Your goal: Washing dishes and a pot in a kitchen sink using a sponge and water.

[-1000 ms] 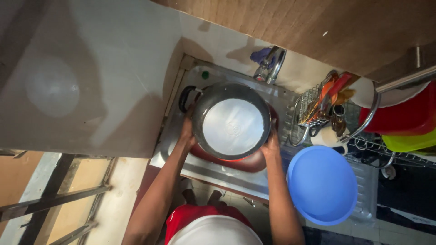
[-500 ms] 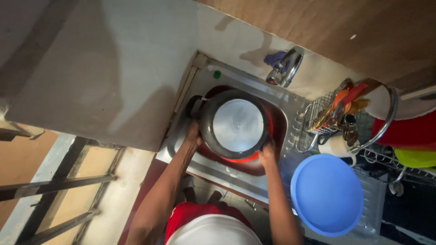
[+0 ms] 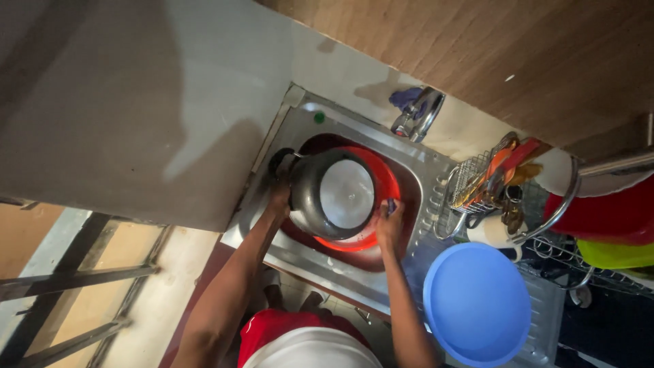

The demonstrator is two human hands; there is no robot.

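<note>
Over the steel sink point(image 3: 436, 178) we gripped a dark pot point(image 3: 332, 193), left hand point(image 3: 279, 197) and right hand point(image 3: 390, 225) closed on its rim above the red basin point(image 3: 387, 178); washing looked unfinished.

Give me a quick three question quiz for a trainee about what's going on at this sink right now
1. True or false: both hands are on the metal pot.
2. Multiple choice: the pot is held over A) a red basin in the sink, B) the blue bowl, C) the dish rack.
3. Fill in: the round blue bowl sits to the ____ of the sink, from the person's side.

Key
1. True: the left hand grips one side, the right hand the other.
2. A: the red basin shows under the pot.
3. Right, below the dish rack in the picture.
</note>
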